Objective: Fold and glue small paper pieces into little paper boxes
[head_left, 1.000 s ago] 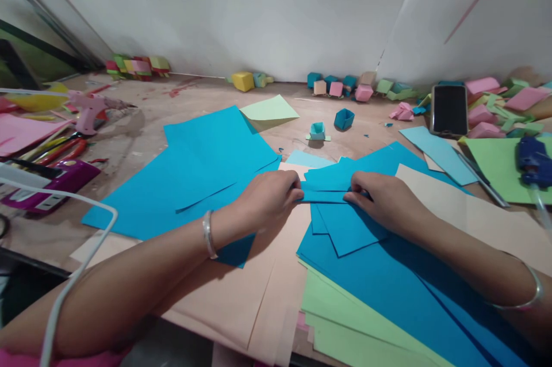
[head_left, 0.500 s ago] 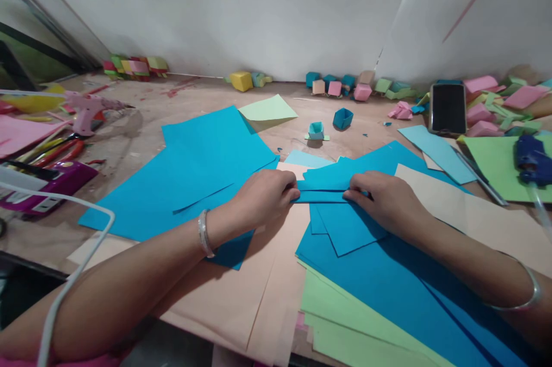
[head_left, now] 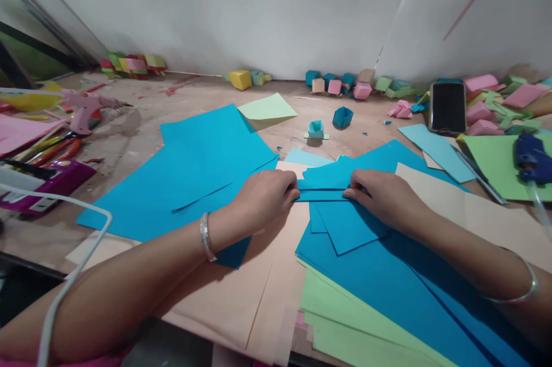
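Note:
Between my two hands stretches a folded blue paper strip (head_left: 321, 190), held level above the sheets, with a crease or gap running along its length. My left hand (head_left: 271, 194) pinches its left end between thumb and fingers. At the right end, my right hand (head_left: 377, 197) grips it the same way. Beneath the strip lie smaller blue paper pieces (head_left: 345, 232) on top of larger blue sheets (head_left: 401, 292). Another blue sheet (head_left: 207, 154) spreads out left of my left hand. Peach sheets (head_left: 233, 298) lie under my left forearm.
Two small paper boxes, one pale blue (head_left: 316, 129) and one dark blue (head_left: 342, 117), stand beyond my hands. A phone (head_left: 448, 107) leans among paper pieces. Glue guns, one pink (head_left: 81, 108) and one blue (head_left: 531, 160), lie at the sides. A white cable (head_left: 92, 240) crosses my left arm.
Both hands keep their pinch on the blue strip in nearly the same place. The view has shifted very slightly; nothing else visibly moved.

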Motion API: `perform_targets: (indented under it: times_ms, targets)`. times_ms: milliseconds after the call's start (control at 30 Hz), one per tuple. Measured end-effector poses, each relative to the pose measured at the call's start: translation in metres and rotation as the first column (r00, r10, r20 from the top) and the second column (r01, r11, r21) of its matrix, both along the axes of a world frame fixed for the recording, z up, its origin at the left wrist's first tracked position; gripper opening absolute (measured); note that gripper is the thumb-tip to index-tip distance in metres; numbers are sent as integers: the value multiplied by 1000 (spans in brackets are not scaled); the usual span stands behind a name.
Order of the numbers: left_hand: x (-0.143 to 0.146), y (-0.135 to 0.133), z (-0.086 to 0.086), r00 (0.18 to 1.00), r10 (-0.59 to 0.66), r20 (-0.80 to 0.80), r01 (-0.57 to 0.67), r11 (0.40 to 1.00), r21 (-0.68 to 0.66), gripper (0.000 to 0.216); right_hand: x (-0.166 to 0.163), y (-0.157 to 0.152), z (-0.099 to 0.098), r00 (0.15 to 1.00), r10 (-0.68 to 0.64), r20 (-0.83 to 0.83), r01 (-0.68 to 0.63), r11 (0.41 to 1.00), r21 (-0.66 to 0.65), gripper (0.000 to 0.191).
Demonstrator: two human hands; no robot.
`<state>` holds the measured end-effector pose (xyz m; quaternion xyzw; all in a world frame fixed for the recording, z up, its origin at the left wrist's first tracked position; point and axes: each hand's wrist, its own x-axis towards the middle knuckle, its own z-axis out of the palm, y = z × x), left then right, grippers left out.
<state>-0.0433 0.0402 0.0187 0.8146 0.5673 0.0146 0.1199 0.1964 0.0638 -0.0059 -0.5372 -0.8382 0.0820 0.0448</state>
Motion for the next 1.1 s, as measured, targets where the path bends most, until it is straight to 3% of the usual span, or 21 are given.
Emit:
perform_targets:
  times_ms: [300, 367, 433, 467, 533, 633, 700, 800, 867, 1100]
  targets:
    - [2, 0, -1, 1000, 10, -19, -10, 1000, 6, 17, 1, -1, -1, 1000, -21, 13, 21, 1000, -23, 18]
    - [2, -1, -1, 1000, 14, -23, -14, 1000, 6, 15, 0, -4, -1, 998, -18, 64, 15, 999, 45, 18]
    - [2, -2, -2, 1000, 7, -27, -7, 1000, 12, 16, 0, -7, -1, 990, 40, 136, -69, 975, 212, 17]
    - [1, -2, -3, 1000, 2, -31, -1, 1000, 22, 16, 0, -9, -1, 980, 93, 178, -146, 938, 316, 15]
    - [-1, -3, -6, 999, -17, -38, 20, 996, 81, 14, 0, -11, 0, 930, 254, 264, -355, 806, 474, 15]
    - [-3, -3, -12, 995, -84, -47, 92, 968, 234, 6, -1, -12, 1, 811, 474, 342, -583, 620, 525, 19]
    - [-2, -5, -15, 980, -198, -25, 196, 934, 297, 10, -2, -14, 0, 768, 531, 358, -637, 578, 510, 17]
    - [0, -7, -14, 922, -386, 20, 363, 881, 302, 21, -3, -19, -3, 776, 501, 383, -630, 592, 503, 14]
    - [0, -8, -12, 897, -442, 21, 418, 862, 286, 25, -4, -23, -5, 790, 463, 403, -614, 604, 509, 16]
    - [2, -13, -6, 870, -420, -258, 474, 857, 202, 27, -13, -37, 0, 804, 390, 448, -586, 644, 491, 25]
